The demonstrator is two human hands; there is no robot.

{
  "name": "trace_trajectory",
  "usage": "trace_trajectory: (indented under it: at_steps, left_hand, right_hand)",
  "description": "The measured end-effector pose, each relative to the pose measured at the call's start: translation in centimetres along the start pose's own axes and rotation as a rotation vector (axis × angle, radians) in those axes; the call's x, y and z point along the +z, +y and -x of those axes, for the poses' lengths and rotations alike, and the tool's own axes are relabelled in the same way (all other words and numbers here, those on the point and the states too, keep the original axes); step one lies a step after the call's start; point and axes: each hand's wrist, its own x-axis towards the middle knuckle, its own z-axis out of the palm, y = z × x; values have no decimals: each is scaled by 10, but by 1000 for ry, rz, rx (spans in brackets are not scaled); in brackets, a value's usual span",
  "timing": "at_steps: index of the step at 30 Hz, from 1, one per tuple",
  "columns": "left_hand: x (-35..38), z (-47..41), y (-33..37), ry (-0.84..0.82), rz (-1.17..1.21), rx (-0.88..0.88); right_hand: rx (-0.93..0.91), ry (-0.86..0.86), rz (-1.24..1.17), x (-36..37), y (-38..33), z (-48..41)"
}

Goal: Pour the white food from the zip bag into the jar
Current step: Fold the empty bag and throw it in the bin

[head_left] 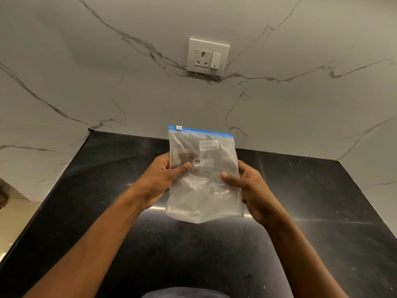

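Head view: both hands grip the zip bag upright, slider at 12 o'clock; seemingly near-empty, jar unseen.

The zip bag hangs upright above the countertop, between the left hand on its left edge and the right hand on its right. Behind rises the wall, the socket plate set above the bag.
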Motion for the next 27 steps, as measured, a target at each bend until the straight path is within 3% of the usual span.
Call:
trace_trajectory:
  at_steps: [5, 9, 14, 18, 21, 24, 27]
  left_hand:
    - [-12, 2, 0, -137, -95, -123]
    - [-18, 2, -1, -81, -54, -129]
    - [-16, 6, -1, -26, 28, -152]
    - [-30, 13, 0, -252, 157, -116]
    - [-32, 10, 0, -368, 115, -48]
    - [-11, 1, 0, -233, -104, 18]
    - [5, -7, -6, -11, -64, 87]
  right_hand:
    - [10, 25, -104, -7, 4, 2]
    - [6, 95, -133, -10, 12, 4]
    - [178, 239, -592, -4, 23, 0]
    - [205, 241, -687, -2, 27, -2]
    - [217, 240, -661, -3, 27, -3]
    - [232, 214, -610, 0, 27, -2]
    - [183, 153, -577, 4, 22, 2]
